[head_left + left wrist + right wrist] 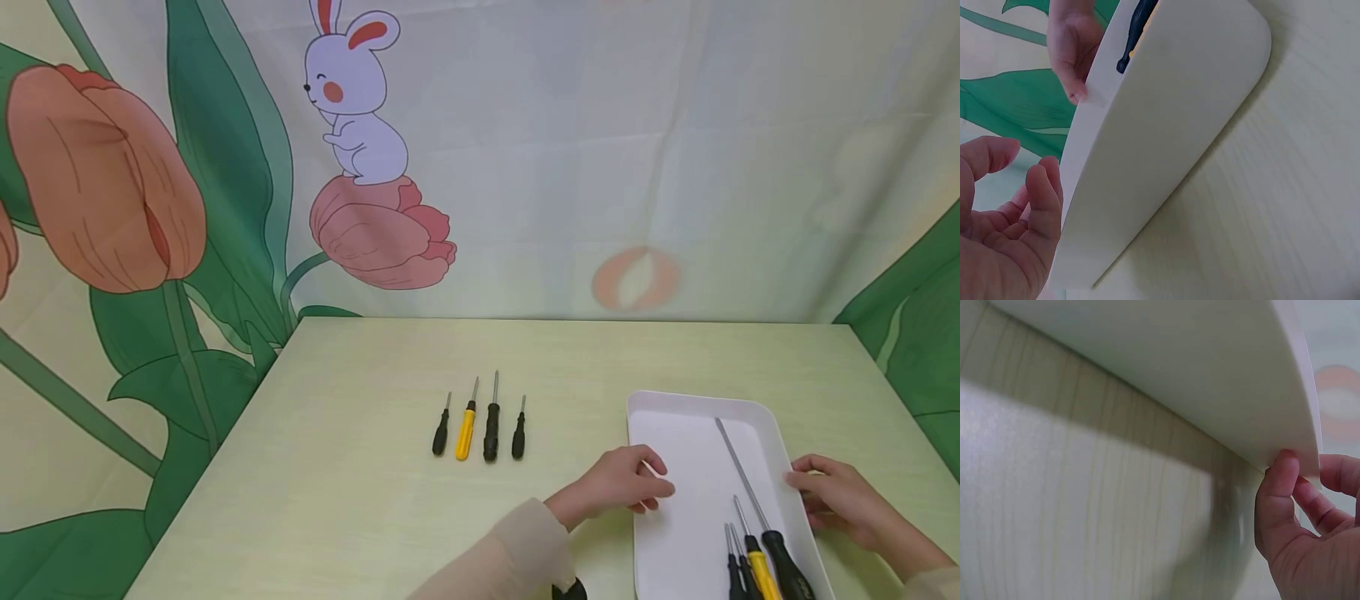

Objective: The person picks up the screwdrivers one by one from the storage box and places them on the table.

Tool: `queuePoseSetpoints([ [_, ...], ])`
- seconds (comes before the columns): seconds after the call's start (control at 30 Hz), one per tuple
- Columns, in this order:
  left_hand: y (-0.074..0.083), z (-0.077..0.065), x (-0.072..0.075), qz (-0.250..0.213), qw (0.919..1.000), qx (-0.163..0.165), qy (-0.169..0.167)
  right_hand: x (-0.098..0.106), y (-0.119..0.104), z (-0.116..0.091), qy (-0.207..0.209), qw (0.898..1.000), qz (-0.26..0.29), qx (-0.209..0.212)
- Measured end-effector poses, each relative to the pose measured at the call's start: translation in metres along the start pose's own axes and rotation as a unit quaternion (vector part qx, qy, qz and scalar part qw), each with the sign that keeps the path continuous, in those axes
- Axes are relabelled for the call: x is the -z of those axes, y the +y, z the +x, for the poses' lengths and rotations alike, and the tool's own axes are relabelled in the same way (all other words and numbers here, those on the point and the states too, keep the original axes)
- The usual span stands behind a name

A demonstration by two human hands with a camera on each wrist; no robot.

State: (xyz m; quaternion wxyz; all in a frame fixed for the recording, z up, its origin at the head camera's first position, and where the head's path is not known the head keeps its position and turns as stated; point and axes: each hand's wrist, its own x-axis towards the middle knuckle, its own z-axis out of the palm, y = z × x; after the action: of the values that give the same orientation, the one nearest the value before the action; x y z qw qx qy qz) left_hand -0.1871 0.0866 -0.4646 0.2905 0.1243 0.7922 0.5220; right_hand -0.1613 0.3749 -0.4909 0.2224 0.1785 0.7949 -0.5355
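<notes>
A white tray [675, 442] lies on the right of the table. Inside it, toward the near right side, are a long black screwdriver [783, 567], a yellow-and-black screwdriver [761, 571] and two small black screwdrivers [733, 575]. My right hand [843, 504] pinches the tray's right rim; in the right wrist view, the thumb [1284, 475] and fingers meet at the rim. Over the left rim hovers my left hand [622, 483], its fingers loosely bent. The left wrist view shows nothing between that thumb and the fingertips [1040, 184], close to the tray wall.
Left of the tray, a row of screwdrivers stands apart on the table [337, 500]: a small black one [441, 435], a yellow one [466, 432], a longer black one [492, 433] and another small black one [519, 437]. A printed curtain [540, 167] hangs behind.
</notes>
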Motion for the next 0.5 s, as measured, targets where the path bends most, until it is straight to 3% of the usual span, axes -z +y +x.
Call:
queuePoseSetpoints([
  [0.5, 0.006, -0.006, -0.031, 0.056, 0.998, -0.006, -0.029, 0.001, -0.003, -0.001, 0.0, 1.0, -0.003, -0.009],
])
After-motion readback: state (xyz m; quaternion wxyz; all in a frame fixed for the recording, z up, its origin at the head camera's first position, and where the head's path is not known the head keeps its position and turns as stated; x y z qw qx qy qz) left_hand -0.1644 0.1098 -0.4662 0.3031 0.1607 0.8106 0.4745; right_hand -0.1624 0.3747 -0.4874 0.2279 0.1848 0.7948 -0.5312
